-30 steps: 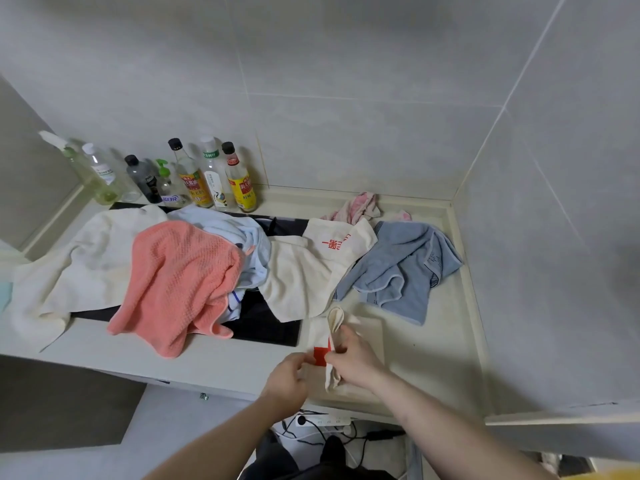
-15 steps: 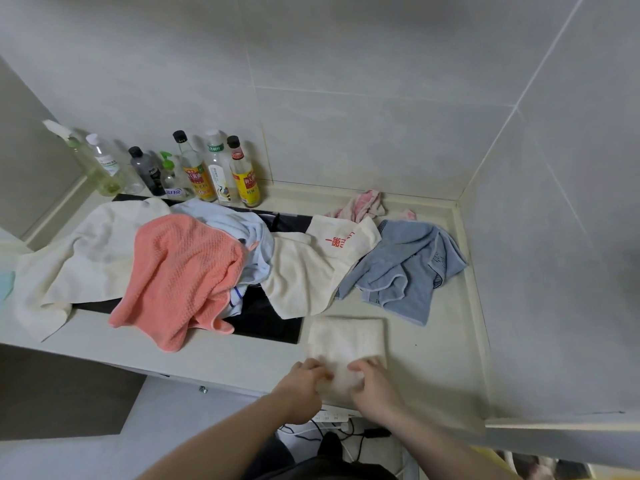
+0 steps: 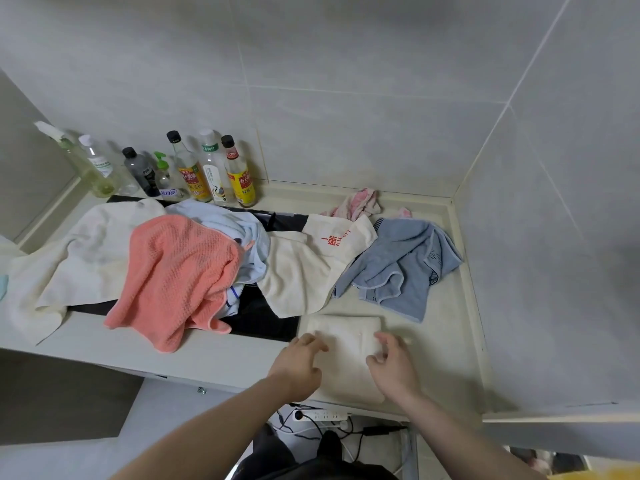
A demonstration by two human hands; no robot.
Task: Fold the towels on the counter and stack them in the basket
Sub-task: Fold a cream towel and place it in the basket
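A folded cream towel (image 3: 346, 344) lies flat at the counter's front edge. My left hand (image 3: 298, 365) rests at its left edge with fingers stretched over it. My right hand (image 3: 393, 365) lies on its right side, fingers loosely bent, holding nothing. Behind it lie unfolded towels: a cream one with red characters (image 3: 311, 268), a grey-blue one (image 3: 405, 268), a coral waffle one (image 3: 176, 278), a pale blue one (image 3: 239, 233), a large cream one (image 3: 72, 258) and a crumpled pink-and-white cloth (image 3: 356, 202). No basket is in view.
Several bottles (image 3: 204, 171) stand against the back wall at the left. A black hob (image 3: 263, 320) lies under the towels. Tiled walls close the counter (image 3: 446, 358) at the back and right. A power strip and cables (image 3: 322, 415) lie on the floor below the front edge.
A second ago both hands held the cream towel up, folding it. It was then laid flat on the counter, and both hands have slid forward and apart over it.
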